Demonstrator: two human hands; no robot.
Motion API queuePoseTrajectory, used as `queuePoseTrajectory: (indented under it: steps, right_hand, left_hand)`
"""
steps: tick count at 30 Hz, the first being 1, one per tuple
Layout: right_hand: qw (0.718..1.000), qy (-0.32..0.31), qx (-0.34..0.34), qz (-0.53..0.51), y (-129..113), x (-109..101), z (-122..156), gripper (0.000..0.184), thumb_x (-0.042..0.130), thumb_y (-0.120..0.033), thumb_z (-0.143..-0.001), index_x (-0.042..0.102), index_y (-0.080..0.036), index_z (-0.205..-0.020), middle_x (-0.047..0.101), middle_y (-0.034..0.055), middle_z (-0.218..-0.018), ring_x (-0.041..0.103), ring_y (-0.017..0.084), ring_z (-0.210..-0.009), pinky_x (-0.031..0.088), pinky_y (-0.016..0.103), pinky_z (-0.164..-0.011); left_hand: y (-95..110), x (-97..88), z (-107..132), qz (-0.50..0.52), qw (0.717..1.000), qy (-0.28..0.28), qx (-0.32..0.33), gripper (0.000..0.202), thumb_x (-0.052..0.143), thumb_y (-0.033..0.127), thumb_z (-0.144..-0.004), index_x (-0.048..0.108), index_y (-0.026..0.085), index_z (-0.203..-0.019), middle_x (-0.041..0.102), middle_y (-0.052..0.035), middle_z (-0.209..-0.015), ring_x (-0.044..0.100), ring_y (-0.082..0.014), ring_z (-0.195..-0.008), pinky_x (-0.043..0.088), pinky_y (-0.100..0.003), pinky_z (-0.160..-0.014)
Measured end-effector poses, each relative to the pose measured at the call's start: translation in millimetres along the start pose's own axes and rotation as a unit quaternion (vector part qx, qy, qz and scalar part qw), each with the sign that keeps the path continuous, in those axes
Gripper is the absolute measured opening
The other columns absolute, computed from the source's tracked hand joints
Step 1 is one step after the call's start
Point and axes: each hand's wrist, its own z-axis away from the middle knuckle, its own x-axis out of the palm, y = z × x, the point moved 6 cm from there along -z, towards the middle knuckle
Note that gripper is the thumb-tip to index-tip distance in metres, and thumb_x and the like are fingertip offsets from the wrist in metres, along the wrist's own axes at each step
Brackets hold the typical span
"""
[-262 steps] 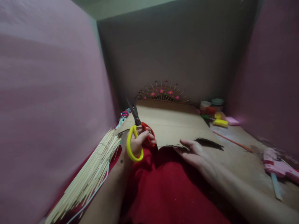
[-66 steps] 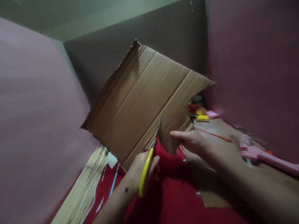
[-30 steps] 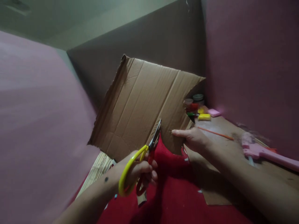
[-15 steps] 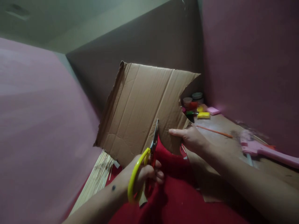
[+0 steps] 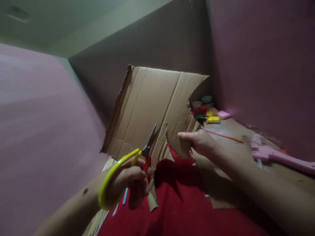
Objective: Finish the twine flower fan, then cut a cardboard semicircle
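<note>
A large brown cardboard sheet (image 5: 150, 105) stands tilted in front of me, with a jagged cut running up from its lower edge. My left hand (image 5: 130, 180) grips the yellow-and-red-handled scissors (image 5: 128, 167), whose blades point up over the cardboard left of the cut. My right hand (image 5: 199, 141) pinches the cardboard's lower right part, thumb on the front. A small cardboard strip (image 5: 152, 200) hangs by my left hand.
Red cloth (image 5: 182, 203) covers my lap. A pink glue gun (image 5: 273, 155) lies on the wooden surface at right, beyond an orange stick (image 5: 221, 136). Small pots and yellow and pink blocks (image 5: 209, 111) sit in the far corner. Bamboo sticks (image 5: 98, 219) lie at lower left.
My left hand has drawn the scissors out of the cut and swung them left and down. The cut in the cardboard has opened wider. My right hand stays on the cardboard.
</note>
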Motion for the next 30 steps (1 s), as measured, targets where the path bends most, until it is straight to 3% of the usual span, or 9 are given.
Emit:
queuePoseTrajectory:
  steps: [5, 10, 14, 17, 21, 26, 30]
  right_hand:
    - [0.998, -0.002, 0.036, -0.051, -2, 4, 2, 0.016, 0.075, -0.019, -0.048, 0.063, -0.015, -0.058, 0.062, 0.0022, -0.055, 0.060, 0.018, -0.064, 0.050, 0.030, -0.061]
    - [0.993, 0.026, 0.058, -0.098, 3, 4, 4, 0.023, 0.074, -0.012, -0.047, 0.065, -0.014, -0.068, 0.068, 0.0049, -0.073, 0.060, 0.014, -0.060, 0.050, 0.027, -0.059]
    - [0.982, -0.022, 0.070, -0.174, 18, 6, -2, 0.025, 0.073, -0.011, -0.050, 0.066, -0.015, -0.074, 0.069, 0.0051, -0.077, 0.062, 0.017, -0.061, 0.052, 0.029, -0.058]
    - [0.974, -0.017, 0.106, -0.198, 27, 2, -5, 0.026, 0.073, -0.008, -0.049, 0.066, -0.016, -0.072, 0.069, 0.0032, -0.070, 0.062, 0.017, -0.058, 0.053, 0.029, -0.057]
    - [0.974, -0.028, 0.140, -0.176, 25, 0, -5, 0.014, 0.070, -0.008, -0.053, 0.065, -0.016, -0.064, 0.066, 0.0044, -0.058, 0.061, 0.017, -0.052, 0.053, 0.030, -0.055]
    - [0.976, -0.045, 0.125, -0.175, 24, -2, -6, 0.018, 0.069, -0.010, -0.054, 0.067, -0.016, -0.071, 0.069, 0.0053, -0.066, 0.062, 0.019, -0.057, 0.053, 0.033, -0.059]
    - [0.982, -0.031, 0.115, -0.146, 27, -5, -10, 0.013, 0.070, -0.012, -0.052, 0.065, -0.017, -0.063, 0.065, 0.0034, -0.056, 0.060, 0.017, -0.050, 0.051, 0.032, -0.055]
  left_hand:
    - [-15, 5.1, -6, -0.032, 0.998, -0.044, -0.006, 0.009, 0.050, 0.021, -0.064, 0.052, 0.014, -0.068, 0.061, -0.0043, -0.050, 0.056, -0.0162, -0.035, 0.042, -0.024, -0.035]
    - [-31, 1.8, -21, -0.026, 0.999, -0.041, -0.011, 0.008, 0.045, 0.016, -0.062, 0.050, 0.015, -0.068, 0.060, -0.0023, -0.047, 0.053, -0.0138, -0.032, 0.040, -0.021, -0.032]
    - [-29, 2.3, -29, -0.033, 0.997, -0.064, -0.014, 0.015, 0.047, 0.019, -0.062, 0.052, 0.014, -0.075, 0.063, -0.0037, -0.053, 0.057, -0.0153, -0.037, 0.042, -0.022, -0.034]
    - [-30, -2.5, -36, -0.026, 0.998, -0.050, -0.001, 0.016, 0.049, 0.021, -0.064, 0.052, 0.015, -0.078, 0.064, -0.0033, -0.056, 0.057, -0.0142, -0.039, 0.042, -0.021, -0.035]
    - [-31, -8.7, -51, -0.009, 0.999, -0.018, 0.048, 0.017, 0.051, 0.024, -0.065, 0.051, 0.014, -0.079, 0.064, -0.0037, -0.059, 0.059, -0.0143, -0.042, 0.038, -0.018, -0.033]
    - [-22, 1.4, -66, 0.046, 0.995, -0.060, 0.063, 0.018, 0.050, 0.020, -0.066, 0.051, 0.013, -0.082, 0.065, -0.0056, -0.062, 0.063, -0.0188, -0.046, 0.039, -0.020, -0.036]
    - [-15, 3.9, -73, 0.039, 0.994, -0.058, 0.085, 0.015, 0.049, 0.019, -0.068, 0.052, 0.013, -0.081, 0.065, -0.0053, -0.062, 0.064, -0.0199, -0.049, 0.043, -0.023, -0.041]
